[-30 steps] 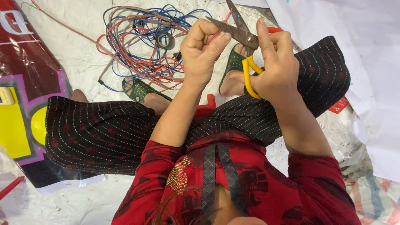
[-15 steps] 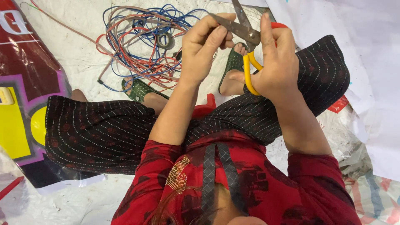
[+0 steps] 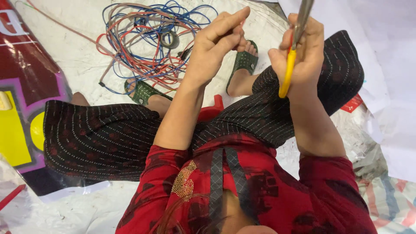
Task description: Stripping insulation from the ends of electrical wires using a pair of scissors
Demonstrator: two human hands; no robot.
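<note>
Seated, legs crossed. Right hand (image 3: 303, 52) clenched around yellow-handled scissors (image 3: 291, 56), blades pointing up. Left hand (image 3: 214, 47) beside it, fingertips pressed together; anything pinched too small to tell. Beyond: green sandals (image 3: 245, 63), tangled coloured wires (image 3: 147, 43) on white sheet (image 3: 78, 56).

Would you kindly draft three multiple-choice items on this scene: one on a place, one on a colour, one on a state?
1. Where does the tangle of wires lie?
A. on the lap
B. on the white sheet beyond the feet
C. in the left hand

2. What colour are the handles of the scissors?
A. yellow
B. green
C. black

3. What does the right hand do?
A. lies flat
B. grips the scissors
C. touches a sandal

Key: 1 B, the wires spread over the sheet; 2 A, a yellow loop shows below the fist; 3 B, its fingers wrap the handles.
</note>
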